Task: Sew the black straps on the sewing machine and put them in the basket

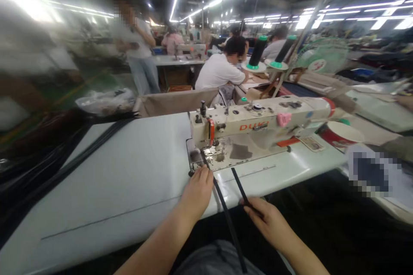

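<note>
A white sewing machine (258,126) stands on a pale table (145,159). Close to its needle area, my left hand (200,184) has its fingers closed on a narrow black strip (227,215). That strip runs from under the presser foot area down past the table's front edge toward my lap. At the table edge, my right hand (266,219) pinches a second black strip (239,185), whose far end points up toward the machine bed. Whether the two strips join out of sight I cannot tell.
Long black strips (80,154) lie across the table's left side. Two black thread cones (257,53) stand behind the machine. A fabric-lined trough (177,103) borders the table's back. Beyond it a person in a white top (214,71) sits bent forward; another person (138,47) stands at left.
</note>
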A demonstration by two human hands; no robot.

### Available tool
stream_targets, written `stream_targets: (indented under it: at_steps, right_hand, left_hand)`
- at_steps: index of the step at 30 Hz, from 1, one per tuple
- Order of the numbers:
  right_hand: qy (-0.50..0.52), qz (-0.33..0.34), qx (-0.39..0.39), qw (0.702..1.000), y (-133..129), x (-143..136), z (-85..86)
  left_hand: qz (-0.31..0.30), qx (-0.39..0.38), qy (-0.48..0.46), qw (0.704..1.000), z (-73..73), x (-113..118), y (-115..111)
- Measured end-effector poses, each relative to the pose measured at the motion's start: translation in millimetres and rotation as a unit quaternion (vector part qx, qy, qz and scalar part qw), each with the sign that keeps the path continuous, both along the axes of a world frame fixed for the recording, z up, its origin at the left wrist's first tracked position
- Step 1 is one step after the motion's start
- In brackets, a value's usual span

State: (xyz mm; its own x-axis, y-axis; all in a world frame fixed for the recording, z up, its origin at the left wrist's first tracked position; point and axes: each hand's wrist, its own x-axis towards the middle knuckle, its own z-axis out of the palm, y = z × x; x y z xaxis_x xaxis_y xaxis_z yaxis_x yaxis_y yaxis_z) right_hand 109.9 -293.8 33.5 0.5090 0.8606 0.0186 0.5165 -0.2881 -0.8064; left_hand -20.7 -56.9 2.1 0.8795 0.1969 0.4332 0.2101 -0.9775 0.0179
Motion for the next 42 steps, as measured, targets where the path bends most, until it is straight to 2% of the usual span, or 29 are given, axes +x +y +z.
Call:
stream_targets:
  at_steps: [7,16,21,26,32,38,42]
  right_hand:
    - [-0.014,0.018,0.054,0.998,13.7,-5.6,10.2]
    - [-0.131,0.097,0.055,0.985,18.5,-1.9,24.5]
    - [-0.158,0.054,0.018,0.986,16.8,0.7,16.4]
    - [-0.058,-0.006,-0.026,0.998,18.4,1.2,7.8]
    - [0.007,-0.071,-0.018,0.997,25.4,1.7,8.7]
    - [0.048,-0.105,-0.018,0.993,27.6,3.0,-6.0]
    - [0.054,-0.095,-0.021,0.994,30.4,0.3,-1.2]
  left_hand:
    - [-0.002,-0.012,-0.008,1.000,4.7,-0.3,-1.5]
    - [-0.001,0.008,-0.012,1.000,12.4,-0.2,-2.7]
    - [0.001,0.006,-0.018,1.000,13.0,0.7,-3.1]
    - [0.005,-0.007,-0.009,1.000,14.0,0.1,-3.8]
    - [0.006,-0.016,-0.003,1.000,16.5,0.0,-4.1]
    - [0.008,-0.030,-0.007,0.999,11.7,1.5,-3.8]
    - [0.001,-0.034,-0.005,0.999,11.5,0.6,-2.8]
